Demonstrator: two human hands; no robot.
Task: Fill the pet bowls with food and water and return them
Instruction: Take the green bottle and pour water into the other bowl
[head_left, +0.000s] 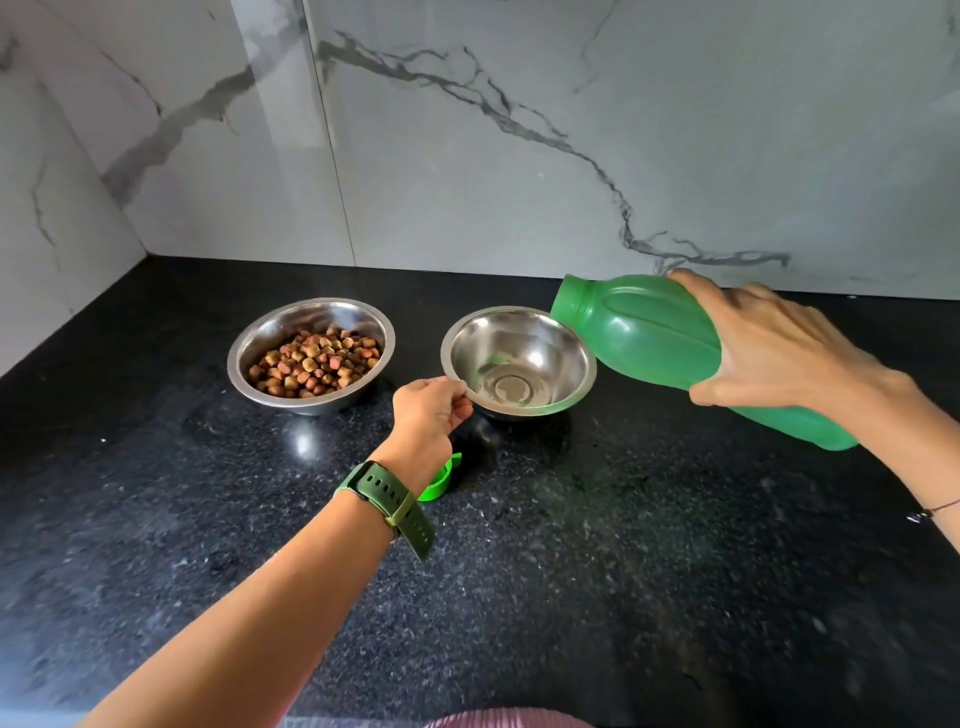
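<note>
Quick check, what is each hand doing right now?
Left hand: pinches the rim of the empty steel bowl.
Right hand: grips the tilted green plastic bottle.

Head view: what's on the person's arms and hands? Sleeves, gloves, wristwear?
Both forearms are bare, with no sleeves or gloves in view. The left hand has a watch with a dark green perforated strap at the wrist, its loose tail end sticking out. The right hand has only a thin dark cord bracelet at the wrist. No rings show on the fingers.
</note>
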